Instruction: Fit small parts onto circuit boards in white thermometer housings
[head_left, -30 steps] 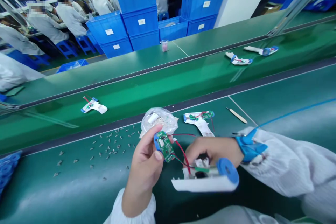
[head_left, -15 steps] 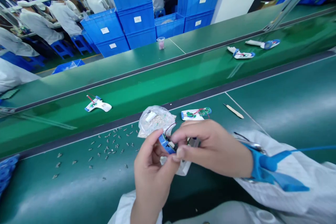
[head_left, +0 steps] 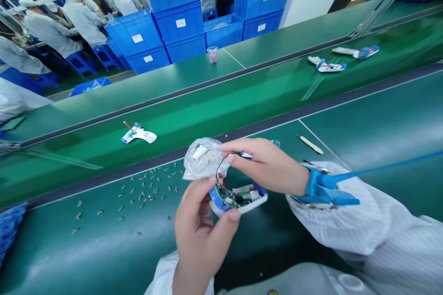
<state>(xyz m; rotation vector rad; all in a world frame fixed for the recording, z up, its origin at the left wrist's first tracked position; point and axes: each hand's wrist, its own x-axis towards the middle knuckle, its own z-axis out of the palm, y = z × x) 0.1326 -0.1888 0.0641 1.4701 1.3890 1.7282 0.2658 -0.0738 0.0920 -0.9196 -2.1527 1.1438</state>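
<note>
My left hand (head_left: 204,230) grips a white-and-blue device housing (head_left: 258,203) by its blue end, thumb in front and fingers behind. Inside the open shell show a green circuit board (head_left: 223,196), small parts and red wire. A thin dark wire (head_left: 218,170) arcs up from the board to the fingertips of my right hand (head_left: 266,161), which are closed on it. A blue band circles my right wrist. Just behind the housing lies a clear plastic bag (head_left: 204,161) of small parts. Another housing is mostly hidden behind my right hand.
Many small metal parts (head_left: 148,193) lie scattered on the green bench at left. A wooden-handled pointed tool (head_left: 311,144) rests at right. Beyond, a green belt carries a white housing (head_left: 140,134) and two more (head_left: 330,66). Blue crates (head_left: 180,23) and people in white stand behind.
My right hand has moved up and away from the housing, drawing the dark wire upward. The housing has turned, exposing its inside. Housings on the belt have shifted right.
</note>
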